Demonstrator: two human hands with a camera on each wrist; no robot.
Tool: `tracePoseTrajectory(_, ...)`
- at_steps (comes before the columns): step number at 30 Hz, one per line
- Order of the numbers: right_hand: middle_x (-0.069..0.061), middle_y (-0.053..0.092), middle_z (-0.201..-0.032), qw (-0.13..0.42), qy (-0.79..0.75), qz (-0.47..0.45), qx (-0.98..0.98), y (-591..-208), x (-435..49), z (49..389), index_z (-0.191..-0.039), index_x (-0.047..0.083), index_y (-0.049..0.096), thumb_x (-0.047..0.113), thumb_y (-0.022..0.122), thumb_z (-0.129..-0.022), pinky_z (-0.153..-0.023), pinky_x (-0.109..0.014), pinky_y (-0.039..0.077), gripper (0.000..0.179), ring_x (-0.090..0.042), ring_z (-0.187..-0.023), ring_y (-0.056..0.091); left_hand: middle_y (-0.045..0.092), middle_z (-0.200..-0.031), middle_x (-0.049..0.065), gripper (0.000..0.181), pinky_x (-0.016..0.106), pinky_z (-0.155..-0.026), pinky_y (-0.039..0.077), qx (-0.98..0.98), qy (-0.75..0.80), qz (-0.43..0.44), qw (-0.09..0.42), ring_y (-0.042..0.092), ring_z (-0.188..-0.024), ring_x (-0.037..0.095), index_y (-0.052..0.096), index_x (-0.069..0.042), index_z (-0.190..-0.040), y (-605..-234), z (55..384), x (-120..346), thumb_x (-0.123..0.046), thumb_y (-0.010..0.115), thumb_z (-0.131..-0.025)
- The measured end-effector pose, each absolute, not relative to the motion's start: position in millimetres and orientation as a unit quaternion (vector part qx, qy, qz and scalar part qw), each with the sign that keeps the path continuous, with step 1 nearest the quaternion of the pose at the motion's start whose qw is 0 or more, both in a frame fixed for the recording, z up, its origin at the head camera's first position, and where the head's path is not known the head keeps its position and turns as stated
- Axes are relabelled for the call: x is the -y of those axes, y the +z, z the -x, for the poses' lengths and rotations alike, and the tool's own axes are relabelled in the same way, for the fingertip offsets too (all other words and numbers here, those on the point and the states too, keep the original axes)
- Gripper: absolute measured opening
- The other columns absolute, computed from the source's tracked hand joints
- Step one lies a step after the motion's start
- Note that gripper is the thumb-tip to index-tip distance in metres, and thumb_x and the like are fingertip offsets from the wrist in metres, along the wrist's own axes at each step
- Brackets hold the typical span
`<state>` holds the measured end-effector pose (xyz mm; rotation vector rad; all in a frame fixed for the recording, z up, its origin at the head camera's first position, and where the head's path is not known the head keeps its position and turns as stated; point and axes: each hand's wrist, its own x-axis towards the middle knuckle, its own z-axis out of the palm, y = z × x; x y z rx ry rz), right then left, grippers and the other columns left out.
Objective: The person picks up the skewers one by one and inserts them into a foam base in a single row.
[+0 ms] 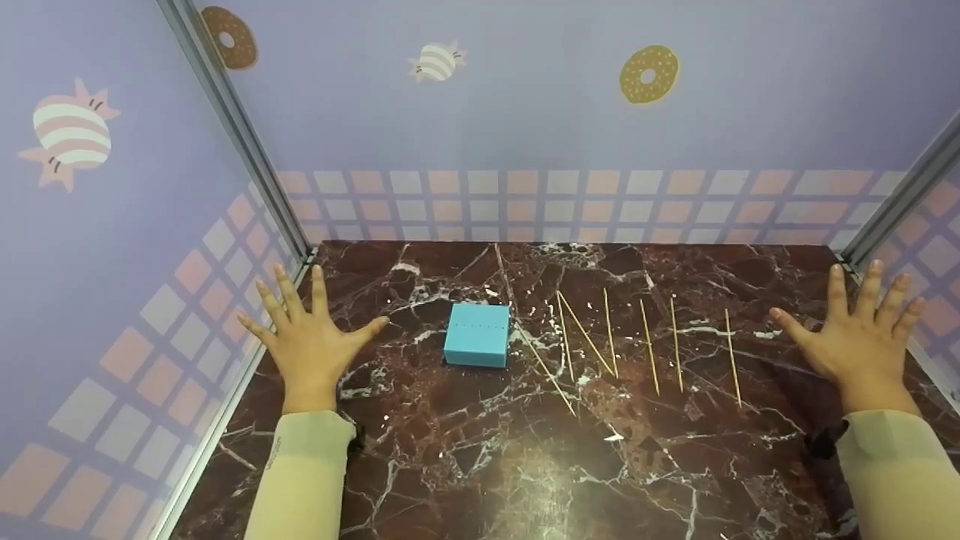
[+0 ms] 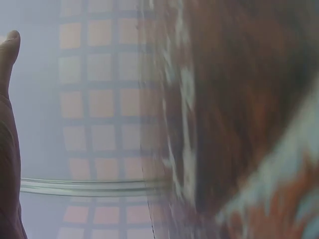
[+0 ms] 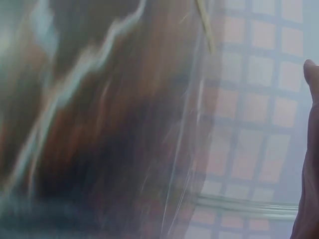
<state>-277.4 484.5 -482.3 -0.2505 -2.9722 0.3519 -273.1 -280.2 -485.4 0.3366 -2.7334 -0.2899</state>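
My left hand (image 1: 311, 352) is spread with its fingers straight, left of a light blue square box (image 1: 477, 334). Nothing is in its grasp. Far to the right, my right hand (image 1: 866, 345) is spread the same way and also holds nothing. Between the hands, several thin wooden sticks (image 1: 649, 347) lie on the dark marbled table, right of the box. Two of them meet at their tips, and one slants near the box's right side. In the right wrist view, the end of a stick (image 3: 205, 27) shows at the top.
The marbled table (image 1: 480, 465) is bordered by a lilac back wall (image 1: 525, 112) and side walls with pink and white squares. Metal corner posts (image 1: 240, 127) stand at the back corners. Small white flecks or veins dot the tabletop around the sticks.
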Motion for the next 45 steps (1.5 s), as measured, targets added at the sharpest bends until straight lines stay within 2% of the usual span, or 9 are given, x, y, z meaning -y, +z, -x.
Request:
tracePoseTrajectory(6, -0.015, -0.052, -0.172, 0.095, 0.162, 0.089, 0.978, -475, -473, 273, -0.176, 0.017, -0.027, 0.089, 0.038, -0.105, -0.127, -0.080, -0.028, 0.121, -0.057, -0.157, -0.048, -0.031, -0.185, 0.009, 0.142, 0.083, -0.132, -0.015, 0.963, -0.135, -0.119, 0.199, -0.020, -0.175, 0.049, -0.013, -0.042, -0.180, -475, 276, 264, -0.113, 0.052, -0.075)
tracePoseTrajectory(11, -0.018, -0.051, -0.174, 0.102, 0.204, 0.097, 0.969, -472, -464, 269, -0.177, 0.014, -0.025, 0.087, 0.040, -0.106, -0.128, -0.082, -0.022, 0.121, -0.059, -0.159, -0.045, -0.028, -0.187, 0.008, 0.140, 0.080, -0.135, -0.012, 0.959, -0.160, -0.110, 0.209, -0.017, -0.176, 0.048, -0.008, -0.040, -0.182, -471, 278, 249, -0.111, 0.053, -0.078)
tracePoseTrajectory(18, -0.017, -0.044, -0.180, 0.091, 0.298, 0.105, 0.944, -467, -452, 268, -0.179, 0.020, -0.023, 0.076, 0.045, -0.112, -0.119, -0.097, 0.009, 0.110, -0.060, -0.165, -0.036, -0.015, -0.192, 0.010, 0.136, 0.078, -0.139, 0.002, 0.950, -0.202, -0.065, 0.229, -0.004, -0.178, 0.049, 0.003, -0.034, -0.184, -471, 280, 229, -0.101, 0.065, -0.083)
tracePoseTrajectory(22, -0.019, -0.037, -0.183, 0.079, 0.339, 0.100, 0.932, -472, -447, 269, -0.180, 0.022, -0.020, 0.072, 0.044, -0.115, -0.116, -0.100, 0.010, 0.104, -0.069, -0.164, -0.026, -0.008, -0.193, 0.010, 0.133, 0.075, -0.140, 0.011, 0.944, -0.241, -0.031, 0.225, 0.002, -0.178, 0.048, 0.009, -0.032, -0.185, -470, 281, 219, -0.092, 0.073, -0.085)
tracePoseTrajectory(26, -0.027, -0.027, -0.186, 0.074, 0.354, 0.093, 0.928, -480, -443, 272, -0.182, 0.018, -0.013, 0.070, 0.042, -0.116, -0.118, -0.100, 0.008, 0.100, -0.076, -0.162, -0.015, -0.002, -0.194, 0.009, 0.129, 0.081, -0.133, 0.026, 0.932, -0.298, -0.003, 0.205, 0.009, -0.177, 0.050, 0.014, -0.030, -0.185, -474, 284, 207, -0.080, 0.082, -0.087)
tracePoseTrajectory(29, -0.034, -0.015, -0.185, 0.073, 0.353, 0.089, 0.928, -484, -440, 277, -0.182, 0.011, -0.006, 0.069, 0.042, -0.116, -0.121, -0.097, 0.009, 0.100, -0.076, -0.164, -0.007, 0.005, -0.193, 0.008, 0.122, 0.084, -0.129, 0.030, 0.917, -0.351, 0.011, 0.191, 0.015, -0.176, 0.050, 0.020, -0.029, -0.184, -482, 287, 197, -0.072, 0.084, -0.090)
tracePoseTrajectory(36, -0.047, 0.007, -0.179, 0.044, 0.375, 0.108, 0.920, -499, -435, 284, -0.177, -0.011, 0.008, 0.071, 0.047, -0.114, -0.130, -0.086, 0.016, 0.110, -0.073, -0.164, 0.013, 0.017, -0.191, 0.006, 0.105, 0.077, -0.135, 0.029, 0.873, -0.466, 0.054, 0.133, 0.022, -0.175, 0.046, 0.030, -0.023, -0.181, -512, 290, 180, -0.055, 0.086, -0.098)
tracePoseTrajectory(41, -0.048, 0.028, -0.173, 0.029, 0.355, 0.117, 0.927, -510, -435, 285, -0.172, -0.015, 0.024, 0.071, 0.056, -0.112, -0.129, -0.082, 0.029, 0.110, -0.071, -0.158, 0.031, 0.020, -0.189, 0.010, 0.099, 0.066, -0.133, 0.040, 0.837, -0.532, 0.069, 0.106, 0.029, -0.172, 0.044, 0.033, -0.019, -0.179, -526, 286, 175, -0.041, 0.088, -0.100)
tracePoseTrajectory(45, -0.046, 0.037, -0.170, 0.006, 0.352, 0.109, 0.930, -515, -434, 283, -0.168, -0.015, 0.037, 0.070, 0.062, -0.109, -0.126, -0.080, 0.036, 0.106, -0.069, -0.155, 0.037, 0.024, -0.188, 0.014, 0.094, 0.062, -0.132, 0.044, 0.814, -0.569, 0.067, 0.094, 0.035, -0.169, 0.045, 0.039, -0.015, -0.177, -533, 284, 169, -0.031, 0.090, -0.100)
